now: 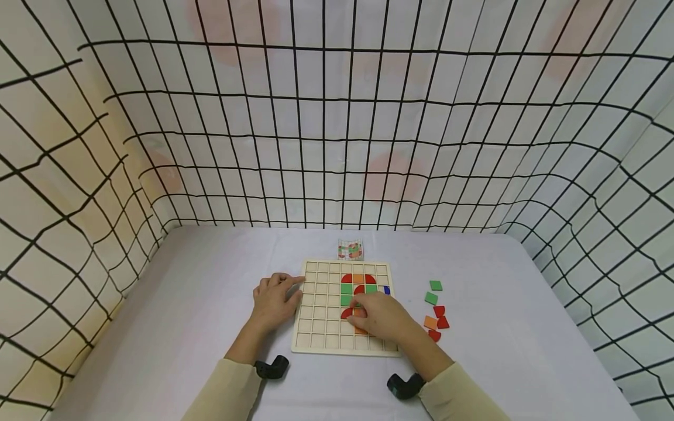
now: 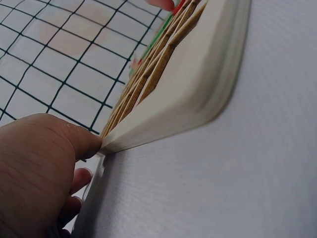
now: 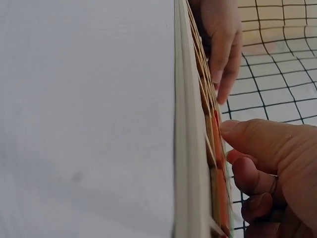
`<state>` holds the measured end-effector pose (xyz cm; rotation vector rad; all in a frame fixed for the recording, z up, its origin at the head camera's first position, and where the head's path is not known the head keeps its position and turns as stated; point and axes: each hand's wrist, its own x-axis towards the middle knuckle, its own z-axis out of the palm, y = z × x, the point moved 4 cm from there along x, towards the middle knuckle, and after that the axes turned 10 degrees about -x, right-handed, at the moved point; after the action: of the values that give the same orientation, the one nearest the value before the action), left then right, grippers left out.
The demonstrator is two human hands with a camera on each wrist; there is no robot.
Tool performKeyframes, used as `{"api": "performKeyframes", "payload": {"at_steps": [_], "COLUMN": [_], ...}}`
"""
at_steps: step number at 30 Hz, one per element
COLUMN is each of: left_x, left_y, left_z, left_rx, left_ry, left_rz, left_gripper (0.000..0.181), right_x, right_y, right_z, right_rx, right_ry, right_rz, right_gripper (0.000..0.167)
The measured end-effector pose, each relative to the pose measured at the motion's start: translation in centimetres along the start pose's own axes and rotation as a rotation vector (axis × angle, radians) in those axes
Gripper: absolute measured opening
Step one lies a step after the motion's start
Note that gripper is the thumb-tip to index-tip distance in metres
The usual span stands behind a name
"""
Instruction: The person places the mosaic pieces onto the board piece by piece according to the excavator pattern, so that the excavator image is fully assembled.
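Observation:
A wooden grid board (image 1: 316,343) lies on the table, with red, orange, green and blue pieces in its cells. My left hand (image 1: 274,301) is at the board's left edge, index finger reaching to the rim; in the left wrist view the left hand (image 2: 39,168) touches the board's edge (image 2: 193,99). Over the board's lower middle, my right hand (image 1: 387,317) has thumb and index finger apart around a red piece (image 1: 346,314) and an orange piece (image 1: 359,313). The right hand (image 3: 282,163) has its thumb tip at the orange pieces (image 3: 221,198) in the right wrist view.
A small pattern card (image 1: 350,249) is behind the board. Right of the board lie loose green pieces (image 1: 436,285), several red pieces (image 1: 443,322) and an orange piece (image 1: 430,322). Black wire mesh (image 1: 337,140) stands around the table's back and sides.

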<state>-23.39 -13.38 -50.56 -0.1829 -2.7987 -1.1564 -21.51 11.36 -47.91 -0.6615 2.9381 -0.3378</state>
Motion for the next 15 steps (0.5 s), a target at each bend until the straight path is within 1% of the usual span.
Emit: {"api": "performKeyframes", "payload": {"at_steps": [4, 7, 10, 15], "left_x": [0.0, 0.0, 0.0, 0.0], "left_y": [0.1, 0.1, 0.1, 0.0], "left_z": [0.0, 0.0, 0.0, 0.0], "left_rx": [0.002, 0.002, -0.004, -0.005], "left_ry": [0.002, 0.001, -0.001, -0.002], "left_rz": [0.003, 0.003, 0.001, 0.001], "left_gripper": [0.036, 0.036, 0.036, 0.036], "right_x": [-0.3, -0.6, -1.0, -2.1], "right_y": [0.5, 1.2, 2.2, 4.0], "right_z": [-0.6, -0.9, -1.2, -1.8], "right_rx": [0.008, 0.007, 0.028, 0.079], "right_ry": [0.026, 0.037, 0.022, -0.009], "right_rz": [-0.012, -0.014, 0.027, 0.143], "right_gripper": [0.021, 0.020, 0.021, 0.020]}}
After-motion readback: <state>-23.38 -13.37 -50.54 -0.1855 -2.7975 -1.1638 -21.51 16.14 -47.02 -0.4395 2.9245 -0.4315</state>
